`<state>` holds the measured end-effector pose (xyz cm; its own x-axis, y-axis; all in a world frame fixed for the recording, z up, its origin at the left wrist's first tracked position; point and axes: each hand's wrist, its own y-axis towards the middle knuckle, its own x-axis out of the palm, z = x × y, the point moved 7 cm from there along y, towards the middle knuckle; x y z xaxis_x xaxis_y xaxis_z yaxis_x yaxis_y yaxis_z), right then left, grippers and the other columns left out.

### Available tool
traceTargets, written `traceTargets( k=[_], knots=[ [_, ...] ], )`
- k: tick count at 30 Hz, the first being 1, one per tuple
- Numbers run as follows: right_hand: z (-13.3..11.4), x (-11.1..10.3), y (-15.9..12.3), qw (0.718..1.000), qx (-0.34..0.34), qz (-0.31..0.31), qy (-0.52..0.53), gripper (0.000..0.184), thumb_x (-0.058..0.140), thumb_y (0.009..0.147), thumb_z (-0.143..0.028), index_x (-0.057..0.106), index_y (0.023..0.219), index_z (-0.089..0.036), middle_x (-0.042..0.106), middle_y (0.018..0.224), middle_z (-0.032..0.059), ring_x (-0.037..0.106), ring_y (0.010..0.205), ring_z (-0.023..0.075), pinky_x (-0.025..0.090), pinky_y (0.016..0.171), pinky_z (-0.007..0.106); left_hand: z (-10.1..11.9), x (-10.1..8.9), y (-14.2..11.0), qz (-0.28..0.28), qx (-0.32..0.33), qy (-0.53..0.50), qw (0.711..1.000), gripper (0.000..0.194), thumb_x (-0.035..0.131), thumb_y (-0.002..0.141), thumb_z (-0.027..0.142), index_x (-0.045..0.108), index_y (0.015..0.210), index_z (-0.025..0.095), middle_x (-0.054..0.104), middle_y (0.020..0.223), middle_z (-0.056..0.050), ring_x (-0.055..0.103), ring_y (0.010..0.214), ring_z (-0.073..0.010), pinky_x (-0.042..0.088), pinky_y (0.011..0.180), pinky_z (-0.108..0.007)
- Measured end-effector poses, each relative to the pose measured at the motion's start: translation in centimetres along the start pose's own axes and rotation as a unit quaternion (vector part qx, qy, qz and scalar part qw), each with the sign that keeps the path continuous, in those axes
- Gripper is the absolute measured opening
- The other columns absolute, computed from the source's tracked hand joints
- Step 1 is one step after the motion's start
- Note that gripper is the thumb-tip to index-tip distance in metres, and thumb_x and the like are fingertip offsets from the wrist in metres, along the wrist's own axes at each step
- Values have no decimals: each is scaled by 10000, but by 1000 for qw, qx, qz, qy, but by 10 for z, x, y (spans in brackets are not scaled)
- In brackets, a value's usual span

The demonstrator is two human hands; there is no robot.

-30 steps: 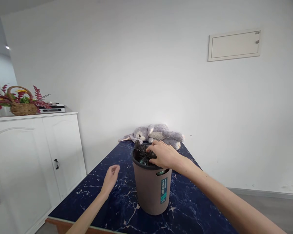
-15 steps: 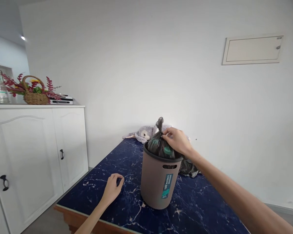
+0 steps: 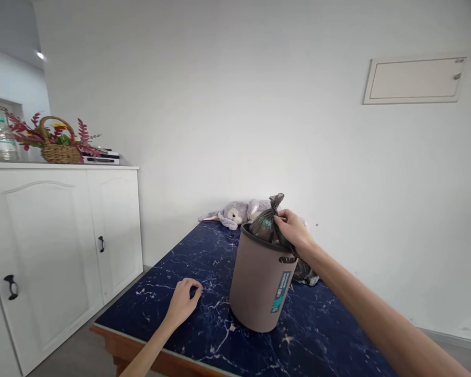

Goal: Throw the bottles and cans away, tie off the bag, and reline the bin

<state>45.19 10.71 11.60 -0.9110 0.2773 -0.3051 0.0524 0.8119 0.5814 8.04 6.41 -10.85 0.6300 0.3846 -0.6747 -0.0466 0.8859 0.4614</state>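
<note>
A taupe waste bin (image 3: 259, 288) with a teal label stands tilted on the dark blue marbled table (image 3: 204, 251). A tied black rubbish bag (image 3: 265, 226) sticks out of its top, the knot pointing up. My right hand (image 3: 294, 230) is closed on the bag just below the knot, at the bin's rim. Curled into a loose fist, my left hand (image 3: 183, 302) rests on the table to the left of the bin and holds nothing I can see.
A grey plush toy (image 3: 239, 212) lies at the table's far end against the white wall. A second dark bag (image 3: 306, 272) lies behind the bin. On the left, a white cabinet (image 3: 63, 246) carries a wicker flower basket (image 3: 58, 149). The table's wooden front edge is near.
My right hand has pulled the tied bag up out of the bin and the bin now leans right. My left hand went from open in the air to curled on the table.
</note>
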Motion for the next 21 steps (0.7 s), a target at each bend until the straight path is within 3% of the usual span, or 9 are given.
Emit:
traceTargets(
  k=[4, 10, 13, 17, 21],
  knots=[
    [6, 2, -2, 999, 13, -15, 36, 187, 570, 839, -415, 600, 836, -231, 697, 762, 44, 689, 763, 255, 542, 683, 378, 0, 0, 0, -5, 0, 1, 1000, 310, 540, 936, 453, 763, 947, 238, 757, 1078, -98, 673, 1091, -327, 526, 1008, -475],
    [-21, 3, -23, 993, -64, 45, 86, 192, 535, 926, -435, 552, 960, -247, 721, 1052, 79, 682, 1063, 268, 527, 929, 420, -1, -1, -1, -7, 3, 7, 1000, 323, 536, 940, 461, 768, 935, 237, 763, 1061, -97, 679, 1078, -325, 538, 989, -469],
    [-40, -5, -28, 983, -106, 94, 114, 173, 536, 963, -414, 548, 1007, -247, 713, 1095, 93, 673, 1103, 263, 522, 968, 433, 0, -1, -2, -6, 6, 8, 1000, 311, 536, 944, 450, 765, 945, 240, 766, 1061, -91, 683, 1075, -318, 539, 993, -463],
    [-55, -31, -11, 971, -114, 162, 132, 148, 567, 956, -383, 555, 982, -238, 696, 995, 65, 683, 985, 240, 542, 879, 407, 1, 0, -2, -7, 8, 7, 1000, 313, 534, 955, 455, 765, 956, 243, 769, 1068, -89, 686, 1086, -316, 538, 1002, -458],
    [-46, -85, 24, 951, -79, 255, 154, 175, 574, 941, -370, 533, 1029, -224, 664, 950, 35, 665, 880, 200, 544, 779, 351, 1, -1, -2, -6, 9, 4, 1000, 322, 532, 957, 463, 766, 949, 242, 773, 1057, -90, 695, 1073, -315, 549, 980, -448]
  ],
)
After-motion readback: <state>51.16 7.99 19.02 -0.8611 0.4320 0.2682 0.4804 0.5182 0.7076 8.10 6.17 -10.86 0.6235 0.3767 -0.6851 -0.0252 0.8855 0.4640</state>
